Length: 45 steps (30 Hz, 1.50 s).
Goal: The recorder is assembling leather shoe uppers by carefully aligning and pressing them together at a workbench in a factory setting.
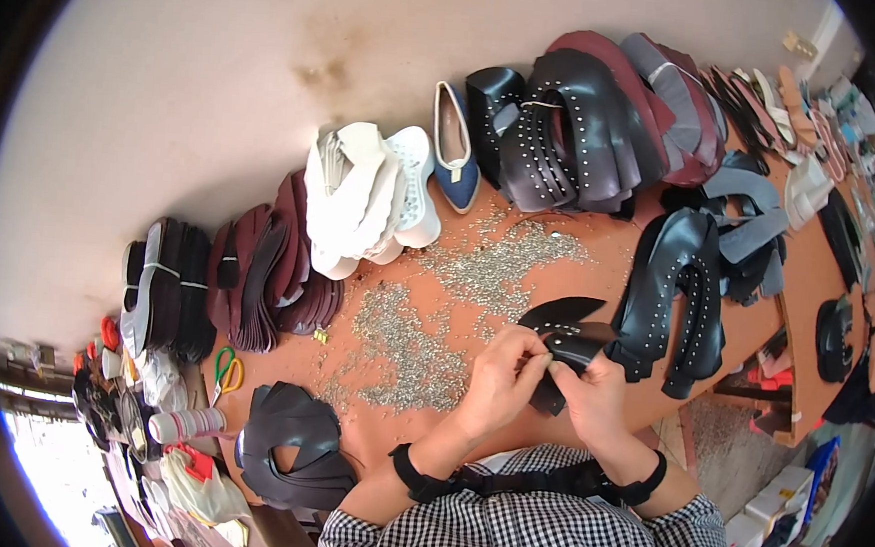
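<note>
- A pale plastic bag [202,490] slumps at the lower left beyond the desk's [610,269] near corner; its contents I can't make out.
- The small silvery bits [402,367] lie loose in two scattered patches, grainy and glinting, straight on the orange-brown desk.
- The left hand [499,380] is closed, thumb and fingertips pinching the edge of a black piece [581,351].
- The right hand [592,401] grips the same piece from the other side, its thumb near the left fingertips.
- That piece is smooth, glossy and curved like leather, raised above the desk's near edge, right of the bits.
- Further right, black curved uppers [670,278] carry rows of pale round studs.
- Behind stand a white stack [353,208] and a pointed blue shoe [455,179] with a pale rim.
</note>
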{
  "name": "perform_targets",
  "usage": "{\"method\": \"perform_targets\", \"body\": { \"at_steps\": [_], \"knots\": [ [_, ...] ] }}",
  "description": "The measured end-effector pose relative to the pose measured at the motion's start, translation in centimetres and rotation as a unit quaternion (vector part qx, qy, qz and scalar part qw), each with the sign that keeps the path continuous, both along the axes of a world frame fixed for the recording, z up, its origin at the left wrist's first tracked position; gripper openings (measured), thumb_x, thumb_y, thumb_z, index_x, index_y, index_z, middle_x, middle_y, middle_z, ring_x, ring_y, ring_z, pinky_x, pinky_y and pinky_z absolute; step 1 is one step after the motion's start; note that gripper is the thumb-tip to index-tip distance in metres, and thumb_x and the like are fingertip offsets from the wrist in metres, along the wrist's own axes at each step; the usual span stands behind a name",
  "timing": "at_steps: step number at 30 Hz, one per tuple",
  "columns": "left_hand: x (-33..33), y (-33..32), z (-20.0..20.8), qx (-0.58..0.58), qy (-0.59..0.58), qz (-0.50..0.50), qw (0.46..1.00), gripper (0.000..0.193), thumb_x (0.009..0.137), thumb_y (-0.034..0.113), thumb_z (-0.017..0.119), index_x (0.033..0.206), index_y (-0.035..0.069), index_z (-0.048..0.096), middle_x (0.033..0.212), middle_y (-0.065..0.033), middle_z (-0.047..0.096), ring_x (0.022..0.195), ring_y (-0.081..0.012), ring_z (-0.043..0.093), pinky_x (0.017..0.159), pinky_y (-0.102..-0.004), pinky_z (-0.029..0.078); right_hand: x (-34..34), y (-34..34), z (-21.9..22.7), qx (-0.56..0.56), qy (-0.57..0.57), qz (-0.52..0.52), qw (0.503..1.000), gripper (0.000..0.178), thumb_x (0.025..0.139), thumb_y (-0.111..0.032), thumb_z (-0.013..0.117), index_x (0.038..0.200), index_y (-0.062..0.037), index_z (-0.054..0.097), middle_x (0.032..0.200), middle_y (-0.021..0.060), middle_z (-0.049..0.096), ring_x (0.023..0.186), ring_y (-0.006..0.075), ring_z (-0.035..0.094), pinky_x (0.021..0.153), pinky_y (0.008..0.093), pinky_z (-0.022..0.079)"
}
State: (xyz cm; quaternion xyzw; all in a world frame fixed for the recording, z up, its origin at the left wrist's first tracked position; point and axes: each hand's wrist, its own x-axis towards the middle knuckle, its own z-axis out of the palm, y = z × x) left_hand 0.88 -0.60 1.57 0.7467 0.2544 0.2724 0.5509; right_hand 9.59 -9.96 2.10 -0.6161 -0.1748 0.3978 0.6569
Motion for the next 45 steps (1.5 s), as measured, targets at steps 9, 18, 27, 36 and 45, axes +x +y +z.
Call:
{"method": "perform_targets", "body": {
  "at_steps": [9, 18, 27, 36, 45],
  "knots": [
    [0.0, -0.2, -0.1, -0.212, -0.050, -0.028, 0.976, 0.005, 0.081, 0.000, 0.056, 0.083, -0.002, 0.052, 0.090, -0.0035, 0.051, 0.077, -0.0080, 0.050, 0.067, -0.0206, 0.044, -0.5, -0.5, 0.8, 0.049, -0.105, -0.031, 0.993, 0.023, 0.079, 0.008, 0.053, 0.102, 0.0045, 0.058, 0.095, 0.0050, 0.060, 0.086, 0.0090, 0.054, 0.077, 0.0223, 0.045],
    [-0.6, -0.4, -0.8, -0.325, -0.086, -0.057, 0.940, 0.006, 0.080, -0.003, 0.056, 0.081, 0.000, 0.050, 0.089, -0.0040, 0.052, 0.079, -0.0089, 0.048, 0.070, -0.0220, 0.041, -1.5, -1.2, 1.8, -0.018, -0.176, -0.013, 0.984, 0.020, 0.079, 0.004, 0.057, 0.099, 0.0041, 0.060, 0.094, 0.0049, 0.060, 0.082, 0.0087, 0.055, 0.070, 0.0213, 0.046],
    [-0.7, 3.6, -5.7, -0.219, -0.013, -0.072, 0.973, 0.009, 0.081, 0.008, 0.056, 0.085, 0.000, 0.057, 0.073, 0.0000, 0.057, 0.066, -0.0084, 0.053, 0.061, -0.0232, 0.044, -0.4, -0.1, -3.0, 0.011, 0.198, -0.103, 0.975, 0.027, 0.077, 0.002, 0.060, 0.103, -0.0008, 0.053, 0.091, 0.0038, 0.059, 0.082, 0.0140, 0.057, 0.077, 0.0278, 0.047],
    [-4.9, 12.4, -12.5, 0.233, 0.263, 0.077, 0.933, 0.010, 0.077, 0.012, 0.055, 0.083, 0.004, 0.059, 0.079, -0.0171, 0.059, 0.074, -0.0343, 0.058, 0.063, -0.0402, 0.047, 0.5, -1.0, -2.8, 0.001, 0.234, -0.098, 0.967, 0.023, 0.081, -0.003, 0.057, 0.103, -0.0026, 0.052, 0.095, 0.0060, 0.058, 0.085, 0.0172, 0.058, 0.077, 0.0318, 0.049],
    [-3.6, 12.0, -13.1, 0.356, 0.394, -0.020, 0.847, 0.012, 0.076, 0.010, 0.050, 0.084, 0.001, 0.051, 0.087, -0.0161, 0.055, 0.072, -0.0313, 0.061, 0.061, -0.0411, 0.050, 1.4, -1.3, -2.8, 0.011, 0.322, -0.047, 0.945, 0.028, 0.076, 0.004, 0.053, 0.104, 0.0001, 0.049, 0.096, 0.0101, 0.058, 0.089, 0.0217, 0.059, 0.081, 0.0350, 0.050]
  ]
}}
